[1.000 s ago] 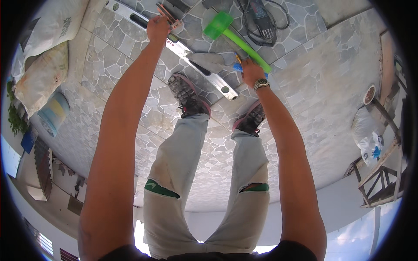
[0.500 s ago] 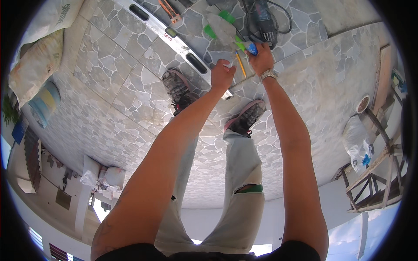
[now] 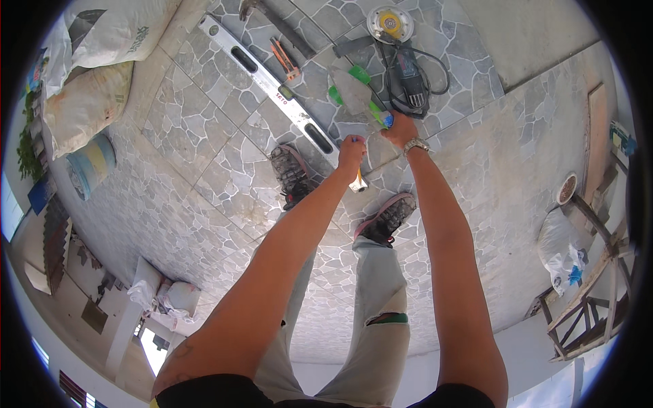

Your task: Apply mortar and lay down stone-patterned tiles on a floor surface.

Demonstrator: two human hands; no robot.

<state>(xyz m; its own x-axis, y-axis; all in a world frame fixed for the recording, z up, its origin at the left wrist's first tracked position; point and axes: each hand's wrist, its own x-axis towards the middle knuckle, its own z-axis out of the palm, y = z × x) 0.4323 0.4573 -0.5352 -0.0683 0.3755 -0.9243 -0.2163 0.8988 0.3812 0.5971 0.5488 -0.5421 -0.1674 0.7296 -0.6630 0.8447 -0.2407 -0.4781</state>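
My left hand (image 3: pixel 352 151) is closed around a yellow pencil (image 3: pixel 359 176), whose end sticks out below the fingers, above the near end of the silver spirit level (image 3: pixel 277 95). Just to its right, my right hand (image 3: pixel 400 130) has its fingers closed at the blue tip of the green trowel handle (image 3: pixel 379 114); part of the grip is hidden. The trowel's grey pointed blade (image 3: pixel 350 92) points away from me, with green pieces (image 3: pixel 359 73) showing beside it. A corded angle grinder (image 3: pixel 410 81) lies right beyond that hand.
Past the level lie an orange utility knife (image 3: pixel 284 60) and a hammer (image 3: pixel 282 30). My shoes (image 3: pixel 386 219) stand on the stone-patterned tiles (image 3: pixel 224 160). Filled sacks (image 3: pixel 88 109) and a bucket (image 3: pixel 92 166) are at the left; a wooden frame (image 3: pixel 592 306) stands at right.
The pencil lay on the floor between my hands; now my left hand has it. The view has shifted, showing more of the hammer and the grinder's disc end. My right hand stays at the trowel handle.
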